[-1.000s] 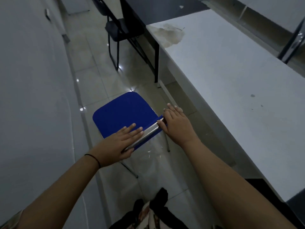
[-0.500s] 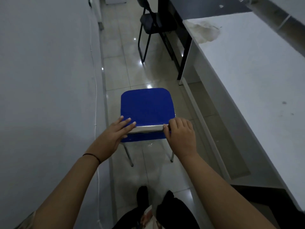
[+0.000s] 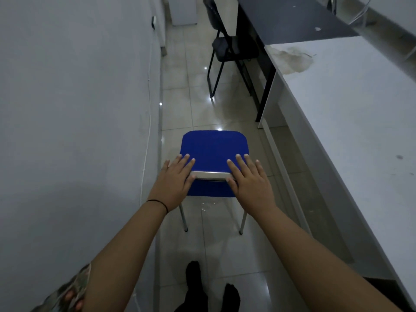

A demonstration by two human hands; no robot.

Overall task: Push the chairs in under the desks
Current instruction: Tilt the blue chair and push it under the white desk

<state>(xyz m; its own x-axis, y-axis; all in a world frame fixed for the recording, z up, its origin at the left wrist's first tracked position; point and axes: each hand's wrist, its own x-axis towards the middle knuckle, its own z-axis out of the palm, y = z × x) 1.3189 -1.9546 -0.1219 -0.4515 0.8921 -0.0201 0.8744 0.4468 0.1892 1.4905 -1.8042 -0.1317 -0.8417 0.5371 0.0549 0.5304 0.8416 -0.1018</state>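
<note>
Down the right side runs the long white desk (image 3: 351, 122), and past its far end the dark desk (image 3: 290, 16). Neither has a chair properly tucked under it yet, by the look of things. At the far end the black folding chair (image 3: 227, 47) stands with its seat close to the dark desk's edge, maybe partly under, though this angle won't settle it.

In the middle of the tiled aisle (image 3: 191, 102), between the grey wall (image 3: 74, 109) on the left and the white desk on the right, sits the blue chair (image 3: 213, 149). It is well clear of the desk, seat pointing down the aisle rather than toward the opening. So that one is wholly undone: it wants turning right, then a push in.

Both hands are on its chrome top rail (image 3: 210, 175). The left hand (image 3: 174, 183) lies flat over the near-left corner, fingers straight and slightly spread. The right hand (image 3: 249, 183) lies the same way over the near-right corner, fingers extended, resting, not wrapped.
</note>
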